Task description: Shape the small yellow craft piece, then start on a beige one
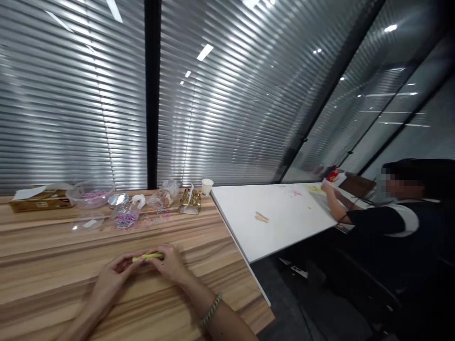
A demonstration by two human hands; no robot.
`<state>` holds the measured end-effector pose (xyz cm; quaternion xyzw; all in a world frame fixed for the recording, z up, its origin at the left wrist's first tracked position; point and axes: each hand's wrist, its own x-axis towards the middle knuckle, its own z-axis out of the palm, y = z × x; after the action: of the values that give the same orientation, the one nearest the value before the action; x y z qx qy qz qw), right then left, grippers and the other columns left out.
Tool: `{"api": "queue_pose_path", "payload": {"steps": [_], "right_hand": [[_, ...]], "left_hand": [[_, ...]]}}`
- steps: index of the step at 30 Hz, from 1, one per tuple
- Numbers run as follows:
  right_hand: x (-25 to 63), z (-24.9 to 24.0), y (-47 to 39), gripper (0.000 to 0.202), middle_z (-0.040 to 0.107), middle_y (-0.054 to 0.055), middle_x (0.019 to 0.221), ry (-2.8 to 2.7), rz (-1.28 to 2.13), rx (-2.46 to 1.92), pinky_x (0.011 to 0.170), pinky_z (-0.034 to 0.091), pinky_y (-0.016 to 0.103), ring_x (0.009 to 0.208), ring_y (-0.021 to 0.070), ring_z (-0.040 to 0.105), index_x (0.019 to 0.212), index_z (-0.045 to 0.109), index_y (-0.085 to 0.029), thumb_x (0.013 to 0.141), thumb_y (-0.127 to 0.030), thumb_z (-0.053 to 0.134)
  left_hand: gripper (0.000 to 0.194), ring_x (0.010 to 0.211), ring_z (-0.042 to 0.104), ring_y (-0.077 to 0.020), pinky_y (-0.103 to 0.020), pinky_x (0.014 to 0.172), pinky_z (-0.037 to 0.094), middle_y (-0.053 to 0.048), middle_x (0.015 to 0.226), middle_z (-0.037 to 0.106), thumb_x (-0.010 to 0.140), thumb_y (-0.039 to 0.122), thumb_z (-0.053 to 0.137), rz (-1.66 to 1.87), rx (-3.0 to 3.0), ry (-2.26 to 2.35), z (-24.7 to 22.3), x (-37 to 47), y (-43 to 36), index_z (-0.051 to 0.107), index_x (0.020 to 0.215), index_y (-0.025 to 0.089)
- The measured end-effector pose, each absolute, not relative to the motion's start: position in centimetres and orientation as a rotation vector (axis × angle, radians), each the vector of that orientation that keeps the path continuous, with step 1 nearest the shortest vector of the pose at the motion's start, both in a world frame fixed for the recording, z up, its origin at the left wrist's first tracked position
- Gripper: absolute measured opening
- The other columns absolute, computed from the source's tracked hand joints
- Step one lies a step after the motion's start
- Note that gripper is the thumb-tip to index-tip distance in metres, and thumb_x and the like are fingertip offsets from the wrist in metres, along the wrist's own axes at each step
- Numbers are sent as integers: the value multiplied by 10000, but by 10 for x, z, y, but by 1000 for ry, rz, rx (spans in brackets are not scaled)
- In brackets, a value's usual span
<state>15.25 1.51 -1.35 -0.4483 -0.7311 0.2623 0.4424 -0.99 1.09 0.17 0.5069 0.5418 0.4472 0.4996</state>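
Observation:
Between my two hands, just above the wood-grain table (199, 270), is a thin yellow strip (149, 256); its exact kind is too small to make out. My left hand (121, 267) pinches the strip's left end between thumb and fingers. At the other end, my right hand (168, 263) has its fingers closed around it, hiding part of it. A beaded bracelet (212, 310) circles my right wrist. Beyond my hands, a clear tub (126, 217) with small purple and pink pieces lies near loose pieces scattered on the wood.
Along the back stand a gold tissue box (40, 199), a round clear container (90, 195), a gold foil packet (190, 201) and a paper cup (206, 186). A clear lid (87, 222) lies in front. A white table (245, 199) adjoins; a person (401, 222) sits there.

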Motion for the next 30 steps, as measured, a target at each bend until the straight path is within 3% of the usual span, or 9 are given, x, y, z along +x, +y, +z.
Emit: {"api": "queue_pose_path", "payload": {"steps": [6, 12, 18, 23, 27, 30], "right_hand": [[149, -16, 16, 135, 710, 14, 893, -1844, 628, -1184, 729, 466, 198, 790, 141, 653, 900, 692, -211, 788, -270, 643], [150, -19, 14, 142, 710, 11, 860, -1885, 621, -1181, 686, 448, 194, 745, 139, 639, 886, 691, -209, 792, -302, 638], [156, -17, 12, 161, 686, 25, 775, -1881, 611, -1168, 615, 406, 199, 662, 135, 575, 899, 692, -183, 799, -288, 624], [159, -16, 12, 181, 645, 12, 682, -1827, 685, -1083, 595, 383, 203, 608, 126, 528, 841, 697, -178, 842, -276, 544], [158, -21, 15, 299, 577, 4, 581, -1693, 830, -1049, 527, 365, 207, 537, 116, 474, 707, 671, -163, 840, -383, 518], [157, -30, 22, 368, 569, 4, 570, -1471, 1010, -1033, 482, 367, 209, 507, 115, 468, 740, 659, -149, 760, -506, 574]], "left_hand": [[370, 882, 646, -289, -300, 764, 527, -35, 800, 736, 426, 476, 792, 1122, 1231, 1360, -1, -14, 16, 694, 679, 225], [452, 731, 664, -237, -300, 664, 533, -31, 715, 718, 463, 422, 799, 1228, 1122, 1267, -6, -11, 14, 672, 826, 185], [398, 706, 643, -206, -291, 669, 500, -61, 729, 713, 473, 395, 801, 1361, 1089, 1221, -8, -10, 13, 680, 761, 149], [450, 609, 590, -155, -259, 588, 470, -3, 623, 633, 491, 391, 791, 1443, 1093, 1221, -9, -12, 16, 681, 852, 146], [500, 571, 554, -134, -245, 557, 446, 23, 585, 577, 523, 411, 766, 1358, 1197, 1183, -5, -10, 14, 675, 931, 137], [435, 564, 547, -141, -243, 542, 429, 10, 571, 583, 536, 432, 752, 1258, 1266, 1200, -7, -9, 13, 695, 836, 123]]}}
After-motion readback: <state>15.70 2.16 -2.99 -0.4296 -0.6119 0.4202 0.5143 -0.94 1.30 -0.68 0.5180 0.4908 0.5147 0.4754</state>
